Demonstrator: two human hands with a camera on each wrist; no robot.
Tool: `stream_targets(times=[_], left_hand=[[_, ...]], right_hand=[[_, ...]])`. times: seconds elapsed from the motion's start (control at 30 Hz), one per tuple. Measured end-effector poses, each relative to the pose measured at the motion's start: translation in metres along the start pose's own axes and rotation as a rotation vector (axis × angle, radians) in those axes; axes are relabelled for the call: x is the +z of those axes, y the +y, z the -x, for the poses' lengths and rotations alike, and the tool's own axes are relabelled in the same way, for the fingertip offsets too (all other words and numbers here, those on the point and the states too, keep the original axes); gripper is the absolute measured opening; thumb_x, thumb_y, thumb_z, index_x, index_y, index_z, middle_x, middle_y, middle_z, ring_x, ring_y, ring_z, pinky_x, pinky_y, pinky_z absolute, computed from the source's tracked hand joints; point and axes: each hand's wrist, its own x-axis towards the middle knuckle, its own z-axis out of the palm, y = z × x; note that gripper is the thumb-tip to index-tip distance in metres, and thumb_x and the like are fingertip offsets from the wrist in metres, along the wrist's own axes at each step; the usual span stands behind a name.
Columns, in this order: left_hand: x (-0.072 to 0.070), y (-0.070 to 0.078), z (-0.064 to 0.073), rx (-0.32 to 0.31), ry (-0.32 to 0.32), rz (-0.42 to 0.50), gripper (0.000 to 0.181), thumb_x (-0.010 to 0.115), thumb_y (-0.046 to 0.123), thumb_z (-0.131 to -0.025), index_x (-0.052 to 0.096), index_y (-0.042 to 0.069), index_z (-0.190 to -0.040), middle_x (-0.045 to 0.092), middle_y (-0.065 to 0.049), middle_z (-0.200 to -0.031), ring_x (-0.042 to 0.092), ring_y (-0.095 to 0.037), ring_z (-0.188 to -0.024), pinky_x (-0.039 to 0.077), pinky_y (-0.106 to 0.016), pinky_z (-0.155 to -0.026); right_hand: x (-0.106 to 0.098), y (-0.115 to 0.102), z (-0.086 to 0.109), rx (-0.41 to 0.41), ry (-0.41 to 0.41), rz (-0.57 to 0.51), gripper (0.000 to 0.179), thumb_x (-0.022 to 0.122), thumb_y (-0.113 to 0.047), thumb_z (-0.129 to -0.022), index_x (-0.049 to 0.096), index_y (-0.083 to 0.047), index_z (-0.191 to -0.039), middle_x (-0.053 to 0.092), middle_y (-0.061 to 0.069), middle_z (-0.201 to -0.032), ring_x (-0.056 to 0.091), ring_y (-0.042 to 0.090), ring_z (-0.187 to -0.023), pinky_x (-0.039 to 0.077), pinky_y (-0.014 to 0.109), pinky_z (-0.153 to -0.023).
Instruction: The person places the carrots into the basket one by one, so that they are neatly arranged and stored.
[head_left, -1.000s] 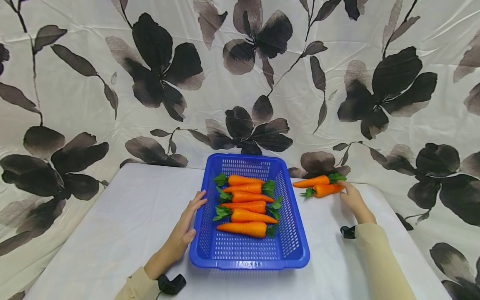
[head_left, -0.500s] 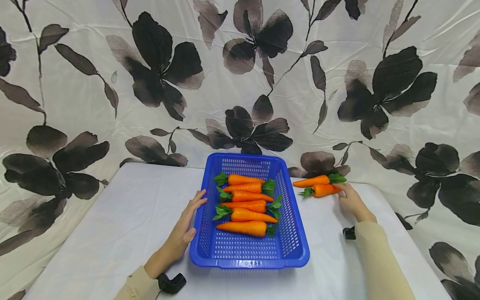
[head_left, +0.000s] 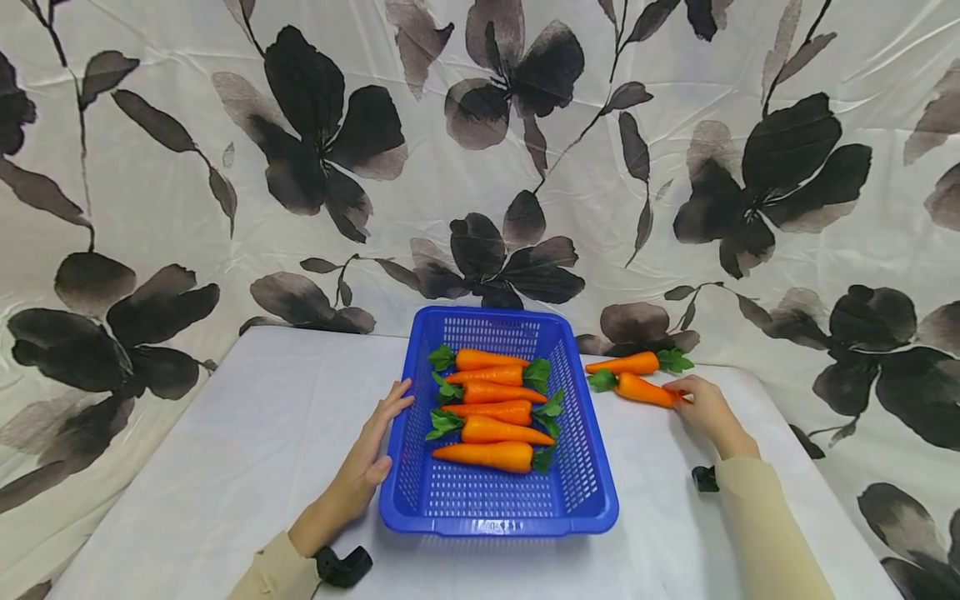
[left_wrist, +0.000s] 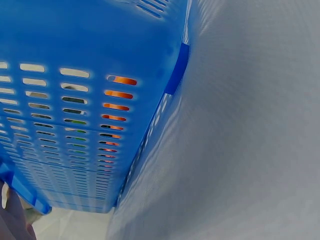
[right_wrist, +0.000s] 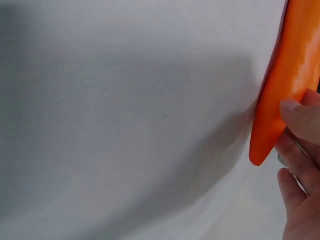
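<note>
My right hand (head_left: pixel 707 412) pinches the tapered end of a carrot (head_left: pixel 641 389) on the table right of the basket; its leafy top points left. In the right wrist view the thumb lies on the orange carrot (right_wrist: pixel 282 85) near its tip, with fingers beneath. Just behind lies a second carrot (head_left: pixel 626 363), leaves to the right. My left hand (head_left: pixel 358 467) rests with straight fingers against the left rim of a blue plastic basket (head_left: pixel 501 527). Several carrots (head_left: pixel 498 430) lie crosswise in a column inside it. Through the slots of the basket wall (left_wrist: pixel 90 45), orange shows in the left wrist view.
A white cloth covers the table (head_left: pixel 247 433). Behind its far edge hangs a pale curtain (head_left: pixel 420 192) with dark flowers. The basket's raised right wall (head_left: pixel 588 417) stands between the carrots inside and the two on the table.
My right hand has moved slightly down and taken the nearer carrot by its tip, swinging that end toward me. The left hand and basket have stayed put.
</note>
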Motion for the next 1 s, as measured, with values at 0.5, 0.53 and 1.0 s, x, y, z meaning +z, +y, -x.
stream_targets(times=[0.5, 0.53, 1.0], left_hand=[[0.002, -0.002, 0.001, 0.015, 0.005, -0.003, 0.063, 0.036, 0.043, -0.100, 0.031, 0.013, -0.155, 0.018, -0.007, -0.165, 0.007, -0.038, -0.151, 0.002, -0.078, -0.106], [0.002, -0.002, 0.001, 0.014, 0.004, -0.003, 0.063, 0.036, 0.043, -0.100, 0.031, 0.013, -0.155, 0.018, -0.007, -0.165, 0.007, -0.038, -0.151, 0.002, -0.077, -0.107], [0.001, -0.001, 0.001, 0.018, 0.006, -0.004, 0.063, 0.036, 0.044, -0.100, 0.031, 0.012, -0.155, 0.018, -0.007, -0.165, 0.008, -0.041, -0.149, 0.002, -0.078, -0.106]], right_hand=[[0.002, -0.014, 0.035, 0.135, -0.065, -0.183, 0.027, 0.071, 0.003, -0.084, 0.073, 0.001, -0.111, 0.069, 0.019, -0.105, 0.063, 0.028, -0.089, 0.054, 0.035, -0.075], [0.003, -0.014, 0.038, 0.151, -0.069, -0.207, 0.028, 0.072, 0.002, -0.085, 0.073, 0.000, -0.112, 0.070, 0.019, -0.107, 0.063, 0.027, -0.089, 0.054, 0.032, -0.074], [0.011, -0.001, 0.076, 0.248, -0.057, -0.380, 0.038, 0.078, -0.019, -0.086, 0.071, -0.004, -0.120, 0.068, 0.015, -0.122, 0.060, 0.016, -0.103, 0.048, 0.019, -0.082]])
